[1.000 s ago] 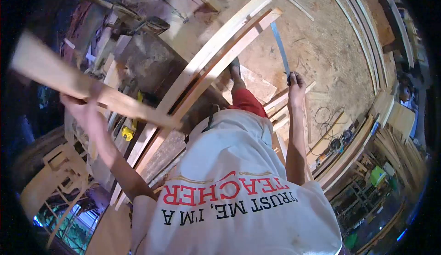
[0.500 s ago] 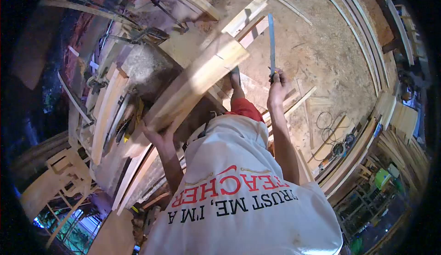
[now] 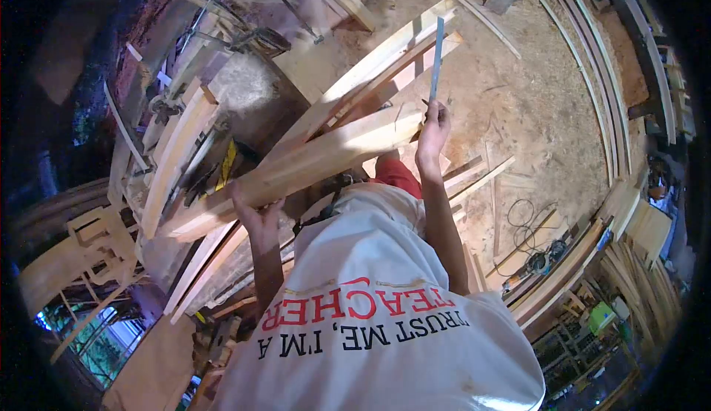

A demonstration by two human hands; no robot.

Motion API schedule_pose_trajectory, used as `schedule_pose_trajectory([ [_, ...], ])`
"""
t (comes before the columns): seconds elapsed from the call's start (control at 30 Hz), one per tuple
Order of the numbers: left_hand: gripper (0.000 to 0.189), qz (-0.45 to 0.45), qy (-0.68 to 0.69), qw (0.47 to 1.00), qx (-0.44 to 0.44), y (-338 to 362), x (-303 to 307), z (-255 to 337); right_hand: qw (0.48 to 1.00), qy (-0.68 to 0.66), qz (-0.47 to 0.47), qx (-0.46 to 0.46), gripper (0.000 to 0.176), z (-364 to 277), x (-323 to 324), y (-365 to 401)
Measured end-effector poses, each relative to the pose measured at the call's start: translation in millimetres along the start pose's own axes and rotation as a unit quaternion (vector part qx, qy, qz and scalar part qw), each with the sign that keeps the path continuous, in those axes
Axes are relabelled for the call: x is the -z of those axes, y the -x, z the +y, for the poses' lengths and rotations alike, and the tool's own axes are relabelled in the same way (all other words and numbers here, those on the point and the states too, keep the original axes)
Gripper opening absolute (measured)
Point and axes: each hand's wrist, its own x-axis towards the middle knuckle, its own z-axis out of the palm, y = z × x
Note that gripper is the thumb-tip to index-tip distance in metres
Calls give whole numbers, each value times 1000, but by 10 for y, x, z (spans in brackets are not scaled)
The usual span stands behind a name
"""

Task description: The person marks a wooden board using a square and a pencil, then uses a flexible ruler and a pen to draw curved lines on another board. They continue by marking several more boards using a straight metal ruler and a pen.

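My left hand (image 3: 255, 217) is closed around the lower edge of a thick, pale wooden plank (image 3: 318, 161). The plank slants up to the right across the front of my body, with pencil-like lines near its far end. Beside that end, my right hand (image 3: 432, 131) is closed on a long, flat metal ruler (image 3: 438, 59) that points away from me. A small dark, thin item pokes out at the fingers of this hand.
More boards (image 3: 370, 63) lie just beyond the plank. At left stands a dusty machine table (image 3: 248, 85) with curved wooden pieces (image 3: 178, 163) by it. A yellow-marked tool (image 3: 227, 164) sits near them. A corded power tool (image 3: 539, 261) and stacked strips are at right.
The plank has swung, its far end coming down and to the right toward my right hand. My right hand with the ruler has shifted slightly left.
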Motion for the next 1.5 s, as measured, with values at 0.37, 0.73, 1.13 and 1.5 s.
schedule_pose_trajectory([
  [0.37, 64, -164, -121, 979, -12, 447, -372, -6, 979, 104, 31, 174, 26, -302, -541, -243],
  [0.73, 43, -76, 67, 955, 278, 104, 86, -467, 969, 226, -17, 98, 23, -247, 266, 87],
  [1.13, 92, -274, -632, 676, -262, -357, -1453, -308, 884, 424, -81, 178, 34, -354, 762, 298],
  [1.5, 80, -332, -541, 710, -305, -515, -1410, -327, 883, 438, -95, 138, 30, -309, 892, 338],
])
